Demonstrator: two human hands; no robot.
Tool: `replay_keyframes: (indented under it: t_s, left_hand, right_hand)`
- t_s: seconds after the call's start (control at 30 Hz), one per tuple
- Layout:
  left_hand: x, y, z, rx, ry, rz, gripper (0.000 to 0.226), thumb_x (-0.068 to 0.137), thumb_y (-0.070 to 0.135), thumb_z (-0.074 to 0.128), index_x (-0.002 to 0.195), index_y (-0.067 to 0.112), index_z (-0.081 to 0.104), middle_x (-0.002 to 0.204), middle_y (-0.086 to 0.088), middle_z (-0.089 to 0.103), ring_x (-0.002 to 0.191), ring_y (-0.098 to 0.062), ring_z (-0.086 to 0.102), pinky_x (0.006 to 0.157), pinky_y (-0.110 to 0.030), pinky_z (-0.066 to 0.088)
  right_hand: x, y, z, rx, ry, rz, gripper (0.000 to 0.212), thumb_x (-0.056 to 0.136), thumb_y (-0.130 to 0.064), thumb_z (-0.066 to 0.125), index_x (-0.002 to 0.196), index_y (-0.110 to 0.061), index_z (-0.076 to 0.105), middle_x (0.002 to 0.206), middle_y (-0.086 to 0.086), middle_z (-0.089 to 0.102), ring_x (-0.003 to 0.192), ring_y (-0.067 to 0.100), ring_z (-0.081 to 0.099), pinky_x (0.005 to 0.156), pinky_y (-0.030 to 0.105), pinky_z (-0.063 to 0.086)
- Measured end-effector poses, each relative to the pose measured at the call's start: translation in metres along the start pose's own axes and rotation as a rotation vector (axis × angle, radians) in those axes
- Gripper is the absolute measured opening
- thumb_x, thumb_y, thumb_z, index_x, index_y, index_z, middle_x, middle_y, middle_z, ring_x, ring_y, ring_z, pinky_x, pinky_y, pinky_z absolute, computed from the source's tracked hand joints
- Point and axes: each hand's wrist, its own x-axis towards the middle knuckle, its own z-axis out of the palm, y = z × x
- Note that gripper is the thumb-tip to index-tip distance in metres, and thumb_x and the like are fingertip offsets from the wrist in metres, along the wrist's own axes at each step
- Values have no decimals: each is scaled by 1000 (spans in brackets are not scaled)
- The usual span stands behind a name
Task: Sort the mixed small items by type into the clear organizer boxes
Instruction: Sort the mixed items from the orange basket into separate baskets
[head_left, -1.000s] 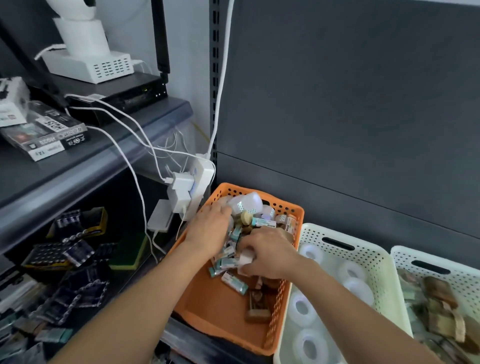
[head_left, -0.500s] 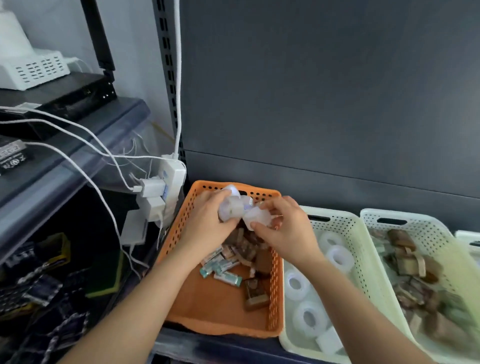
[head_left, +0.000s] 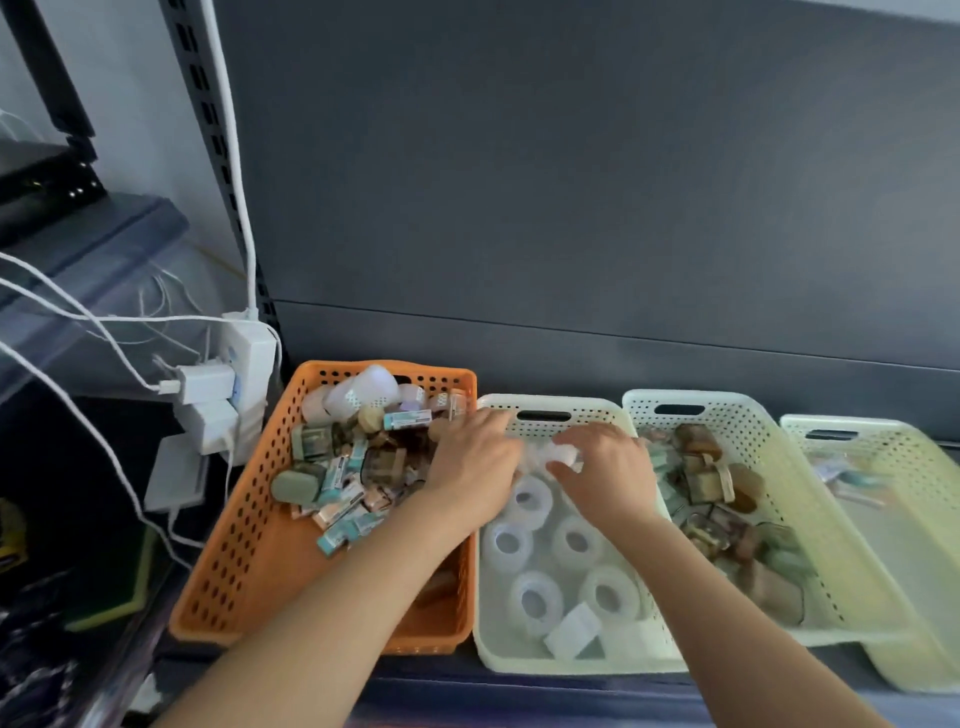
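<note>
On the shelf (head_left: 571, 688), sorting looks partway; orange basket (head_left: 244, 561) heaped; rolls (head_left: 574, 540) in white basket (head_left: 550, 402); right hand (head_left: 608, 473) pinches white piece (head_left: 565, 455); left hand (head_left: 475, 465) unclear.

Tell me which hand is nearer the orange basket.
Left. The left hand lies over the orange basket's right rim, its forearm crossing that basket. The right hand is farther right, over the white basket of tape rolls, apart from the orange one.

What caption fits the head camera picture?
Right hand grips a small white item over the white basket; left hand alongside, near the orange basket.
</note>
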Motion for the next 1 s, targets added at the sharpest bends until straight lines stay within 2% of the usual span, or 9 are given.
replay_keyframes:
  t_s: [0.1, 0.23, 0.33, 0.47, 0.53, 0.6, 0.73, 0.87, 1.0]
  left_hand:
    - [1, 5, 10, 98, -80, -10, 42, 85, 5, 49, 124, 17, 57, 128, 1, 52, 125, -21, 40, 105, -42, 25]
    - [-4, 5, 7, 41, -111, -23, 47, 86, 3, 44, 131, 16, 50, 135, 4, 50, 132, -16, 34, 112, -47, 13]
    - [-14, -6, -2, -131, 3, -38, 40, 93, 11, 46, 132, 18, 53, 137, 4, 51, 132, -16, 35, 111, -40, 25]
    - [-37, -31, -21, -280, 144, -213, 34, 92, 11, 51, 123, 18, 63, 125, 2, 59, 119, -17, 48, 102, -32, 38]
    - [-50, -44, -30, -292, 96, -302, 35, 91, 7, 51, 120, 21, 64, 124, 4, 59, 113, -15, 52, 94, -28, 42]
    - [-61, -54, -34, -306, -54, -354, 43, 88, 4, 53, 126, 24, 61, 129, 4, 55, 115, -14, 52, 96, -28, 43]
    - [-77, -62, -26, -334, -285, -309, 57, 79, 9, 66, 131, 29, 54, 131, 3, 53, 122, -18, 49, 101, -34, 42]
    - [-83, -62, -10, -262, -249, -306, 68, 77, 17, 71, 138, 30, 44, 135, 4, 47, 122, -20, 49, 95, -37, 47]
    - [-88, -66, -5, -287, -233, -330, 65, 80, 27, 70, 139, 27, 43, 139, 4, 44, 123, -21, 49, 94, -38, 48]
  right_hand:
    - [2, 8, 8, -61, -160, -51, 36, 89, -33, 59, 124, -22, 60, 131, -3, 58, 131, 19, 42, 105, 34, 35]
    - [3, 11, 13, -21, -194, -140, 44, 91, -29, 57, 133, -20, 51, 137, -1, 53, 134, 20, 38, 108, 34, 32]
    - [4, 8, 12, 37, -96, -190, 35, 86, -26, 63, 121, -18, 63, 126, 1, 61, 124, 24, 47, 101, 35, 38]
    - [4, -13, 6, 200, 65, -309, 21, 77, -18, 73, 98, -14, 73, 98, 3, 71, 98, 29, 61, 82, 36, 48]
    - [3, -31, 0, 273, 87, -378, 20, 76, -21, 74, 96, -15, 74, 93, 2, 72, 95, 27, 61, 79, 33, 49]
    - [1, -51, -5, 300, -13, -441, 22, 78, -29, 72, 97, -17, 74, 93, 1, 72, 97, 24, 57, 80, 34, 49]
    - [2, -87, -3, -77, -288, -571, 31, 79, -43, 63, 104, -25, 68, 102, 0, 65, 110, 22, 46, 91, 37, 41]
    - [-1, -111, 9, -408, -360, -567, 27, 80, -33, 59, 103, -20, 64, 103, 2, 63, 116, 27, 41, 90, 39, 34]
    - [-1, -124, 21, -525, -350, -489, 32, 80, -26, 59, 112, -25, 60, 115, 4, 60, 122, 28, 36, 95, 39, 31]
